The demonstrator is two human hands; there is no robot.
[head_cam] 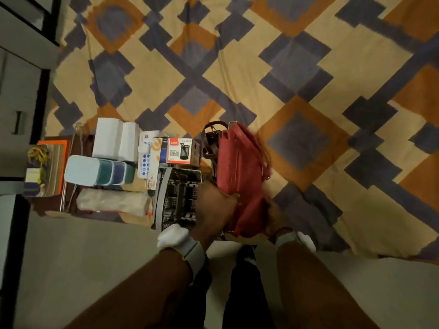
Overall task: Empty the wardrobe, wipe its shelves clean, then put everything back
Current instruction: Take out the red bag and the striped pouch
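Red bag (240, 162), blurred, left hand (217, 205) gripping it, right hand (275, 216) half hidden, grip unclear

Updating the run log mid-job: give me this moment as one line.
phase: items out on bed | left hand: grips red bag | right hand: at bag's other edge, grip blurred | bag: beside grey basket

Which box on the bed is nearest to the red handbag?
The red-and-white box picturing a black mesh pen holder; it lies just left of the red handbag, while the plain white box sits farther left.
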